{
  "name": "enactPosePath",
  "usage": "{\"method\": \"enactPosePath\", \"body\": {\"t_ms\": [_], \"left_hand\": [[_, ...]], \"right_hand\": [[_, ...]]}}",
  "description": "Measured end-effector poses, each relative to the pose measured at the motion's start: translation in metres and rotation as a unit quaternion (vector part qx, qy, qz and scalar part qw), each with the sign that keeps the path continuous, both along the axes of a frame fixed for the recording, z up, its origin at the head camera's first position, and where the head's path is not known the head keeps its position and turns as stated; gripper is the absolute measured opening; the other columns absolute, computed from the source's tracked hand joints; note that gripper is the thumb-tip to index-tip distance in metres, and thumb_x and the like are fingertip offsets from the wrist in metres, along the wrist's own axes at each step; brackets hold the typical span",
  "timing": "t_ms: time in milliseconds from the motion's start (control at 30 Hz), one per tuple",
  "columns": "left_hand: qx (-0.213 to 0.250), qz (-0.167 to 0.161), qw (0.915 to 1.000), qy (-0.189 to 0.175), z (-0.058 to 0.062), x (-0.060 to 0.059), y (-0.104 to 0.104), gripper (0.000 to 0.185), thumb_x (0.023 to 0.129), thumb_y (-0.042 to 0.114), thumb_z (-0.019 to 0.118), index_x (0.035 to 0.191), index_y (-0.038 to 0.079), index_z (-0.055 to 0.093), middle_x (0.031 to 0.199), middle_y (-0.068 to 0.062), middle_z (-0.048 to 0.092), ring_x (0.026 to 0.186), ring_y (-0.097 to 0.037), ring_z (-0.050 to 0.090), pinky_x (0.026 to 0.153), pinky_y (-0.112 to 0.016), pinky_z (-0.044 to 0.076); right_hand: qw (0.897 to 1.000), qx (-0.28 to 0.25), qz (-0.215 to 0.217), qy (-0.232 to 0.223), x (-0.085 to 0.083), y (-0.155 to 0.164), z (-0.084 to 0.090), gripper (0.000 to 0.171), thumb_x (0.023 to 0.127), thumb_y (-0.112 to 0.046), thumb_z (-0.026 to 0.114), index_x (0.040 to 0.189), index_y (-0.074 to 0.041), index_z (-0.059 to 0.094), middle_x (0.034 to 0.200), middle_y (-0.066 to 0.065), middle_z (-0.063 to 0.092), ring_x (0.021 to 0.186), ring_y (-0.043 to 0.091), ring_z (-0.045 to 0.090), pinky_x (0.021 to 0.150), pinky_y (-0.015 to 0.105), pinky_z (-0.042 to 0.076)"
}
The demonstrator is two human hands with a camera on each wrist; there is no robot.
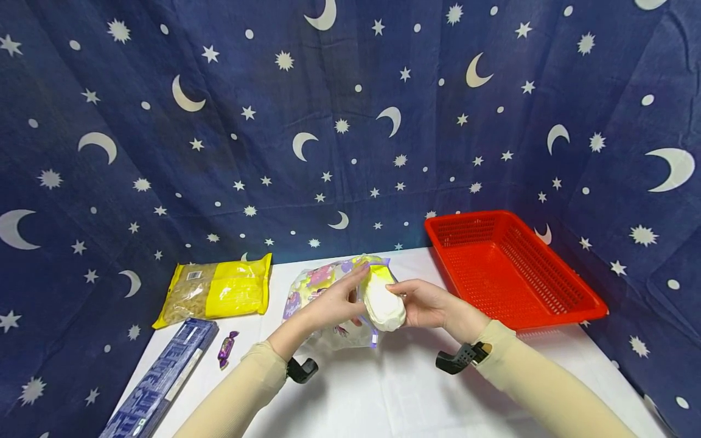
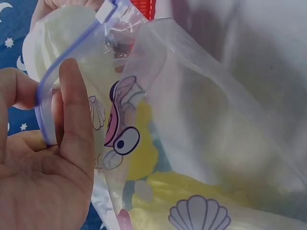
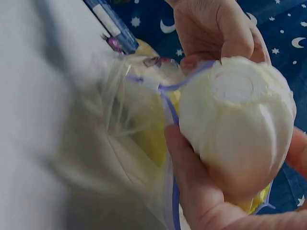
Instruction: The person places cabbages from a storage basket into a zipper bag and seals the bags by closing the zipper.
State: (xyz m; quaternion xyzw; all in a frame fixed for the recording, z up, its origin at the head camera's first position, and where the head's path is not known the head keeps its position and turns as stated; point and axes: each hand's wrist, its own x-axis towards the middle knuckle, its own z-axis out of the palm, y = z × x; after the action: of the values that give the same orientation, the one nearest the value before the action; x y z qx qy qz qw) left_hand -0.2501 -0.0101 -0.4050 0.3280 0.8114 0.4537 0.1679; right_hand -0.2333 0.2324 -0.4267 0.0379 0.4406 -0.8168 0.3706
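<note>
- Head view: over the white worktop [image 1: 394,395], the left hand [image 1: 334,304] pinches the rim of a cartoon-printed zip bag [image 1: 320,289], and the right hand [image 1: 424,302] grips a white, lobed, bun-like lump [image 1: 383,306] right at the bag's mouth.
- Left of the zip bag lies a yellow pasta packet [image 1: 219,292]; a purple-wrapped sweet [image 1: 226,349] and a long blue box [image 1: 161,380] lie left of the bag, nearer the person. A red plastic basket [image 1: 553,304] sits to the bag's right. A star-and-moon cloth [image 1: 328,121] hangs behind.
- Left wrist view: the left hand [image 2: 43,158] has thumb and fingers closed on the zip bag's [image 2: 192,143] blue zip strip, holding the mouth open; the pale lump [image 2: 62,38] shows through the plastic.
- Right wrist view: the right hand [image 3: 201,191] cups the white lump [image 3: 240,124] from below, fingers curled round it, touching the bag's [image 3: 129,139] rim; the left hand [image 3: 216,28] is just behind.
</note>
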Motion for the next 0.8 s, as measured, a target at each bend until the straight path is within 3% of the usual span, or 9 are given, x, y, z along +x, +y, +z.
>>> {"method": "enactPosePath", "body": {"t_ms": [333,600,800], "left_hand": [[-0.029,-0.008,0.9995,0.005,-0.003,0.005,0.001,0.089,0.084,0.005,0.065,0.163,0.006,0.023,0.171,-0.005,0.009,0.07,-0.017,0.064,0.065,-0.028,0.057],[-0.001,-0.004,0.9997,-0.025,-0.008,0.008,0.007,0.091,0.084,0.005,0.068,0.163,0.005,0.021,0.171,-0.005,0.009,0.072,-0.019,0.064,0.066,-0.033,0.061],[-0.008,0.011,0.9997,-0.019,-0.007,0.009,0.007,0.089,0.083,0.006,0.066,0.162,0.004,0.024,0.171,-0.005,0.012,0.071,-0.019,0.063,0.065,-0.031,0.059]], "right_hand": [[0.996,0.077,-0.038,0.019,-0.001,-0.001,0.002,0.048,0.104,-0.027,0.052,0.141,0.0,0.042,0.113,0.011,0.068,0.103,0.023,0.068,0.093,0.042,0.057],[0.998,-0.007,-0.06,-0.018,0.005,-0.008,0.0,0.053,0.108,-0.022,0.047,0.152,-0.001,0.028,0.124,0.014,0.061,0.11,0.027,0.065,0.099,0.045,0.054],[0.995,-0.014,-0.086,-0.037,0.006,-0.017,-0.005,0.049,0.109,-0.021,0.047,0.149,-0.001,0.029,0.128,0.02,0.053,0.109,0.031,0.064,0.097,0.05,0.054]]}}
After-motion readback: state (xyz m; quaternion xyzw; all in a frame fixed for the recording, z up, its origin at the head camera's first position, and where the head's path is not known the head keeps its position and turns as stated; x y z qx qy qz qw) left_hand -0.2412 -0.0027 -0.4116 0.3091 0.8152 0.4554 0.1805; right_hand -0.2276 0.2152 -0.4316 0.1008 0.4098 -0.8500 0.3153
